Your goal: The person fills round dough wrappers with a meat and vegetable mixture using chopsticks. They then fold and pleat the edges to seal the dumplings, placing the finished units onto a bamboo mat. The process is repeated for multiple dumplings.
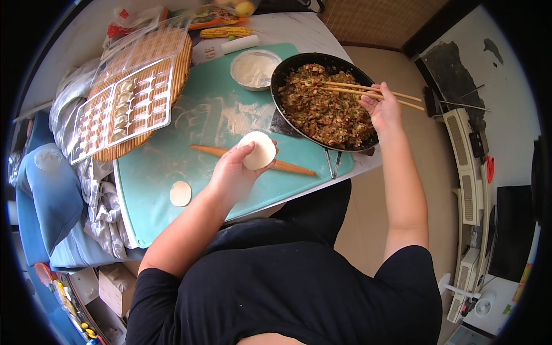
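A round, pale dumpling wrapper (259, 150) rests across the fingers of my left hand (233, 171), with my thumb on its edge. My right hand (380, 108) grips a pair of wooden chopsticks (405, 99), whose tips reach into the minced filling (322, 106) in a black pan (278, 70). Under my left hand, a wooden rolling pin (293, 168) lies across the turquoise mat (155, 198). Another wrapper (180, 194) lies flat on that mat, left of my left forearm.
A metal bowl of flour (255, 69) stands beside the pan. At the left, a plastic compartment tray (123, 109) holding a row of dumplings sits on a round woven tray (183, 69). Corn cobs (225, 32) lie at the back. The pan's handle (332, 164) points toward me.
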`<state>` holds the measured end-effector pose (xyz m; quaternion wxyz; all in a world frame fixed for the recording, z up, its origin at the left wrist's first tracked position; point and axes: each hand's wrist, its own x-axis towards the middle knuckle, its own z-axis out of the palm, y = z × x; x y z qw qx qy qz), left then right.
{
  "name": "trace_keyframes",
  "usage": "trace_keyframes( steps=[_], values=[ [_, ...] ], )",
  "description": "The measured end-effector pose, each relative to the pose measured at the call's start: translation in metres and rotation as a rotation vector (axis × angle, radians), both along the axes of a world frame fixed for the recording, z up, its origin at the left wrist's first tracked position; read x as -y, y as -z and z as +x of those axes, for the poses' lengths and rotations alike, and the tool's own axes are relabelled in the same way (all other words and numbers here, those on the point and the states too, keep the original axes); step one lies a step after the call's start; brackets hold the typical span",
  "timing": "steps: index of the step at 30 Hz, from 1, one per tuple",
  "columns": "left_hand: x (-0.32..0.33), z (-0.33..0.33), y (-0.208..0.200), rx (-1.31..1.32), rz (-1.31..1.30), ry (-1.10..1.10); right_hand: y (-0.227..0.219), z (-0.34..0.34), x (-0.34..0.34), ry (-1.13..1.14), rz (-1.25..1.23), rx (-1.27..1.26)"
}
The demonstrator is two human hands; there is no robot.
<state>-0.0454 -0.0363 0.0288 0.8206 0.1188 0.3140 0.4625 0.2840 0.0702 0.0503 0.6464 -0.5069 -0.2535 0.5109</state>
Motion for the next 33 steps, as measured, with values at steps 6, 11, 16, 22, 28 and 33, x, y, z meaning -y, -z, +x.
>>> trace_keyframes(
  steps=[6,11,16,22,28,33],
  values=[
    [-0.034,0.037,-0.018,0.043,0.027,0.008,-0.011,0.008,0.034,0.028,0.036,-0.109],
    [-0.062,0.072,-0.033,0.070,0.113,0.012,-0.050,-0.023,0.069,-0.029,0.229,0.033],
    [-0.066,0.085,-0.036,0.033,0.131,0.028,-0.074,-0.055,0.084,-0.110,0.337,0.404],
    [-0.061,0.096,-0.029,-0.068,0.173,-0.002,-0.068,-0.083,0.106,-0.116,0.735,0.914],
    [-0.061,0.096,-0.025,-0.089,0.115,-0.061,-0.082,-0.090,0.115,-0.130,0.799,1.076],
    [-0.071,0.088,-0.015,0.029,0.058,-0.066,-0.095,-0.058,0.102,-0.108,0.635,0.622]
  ],
)
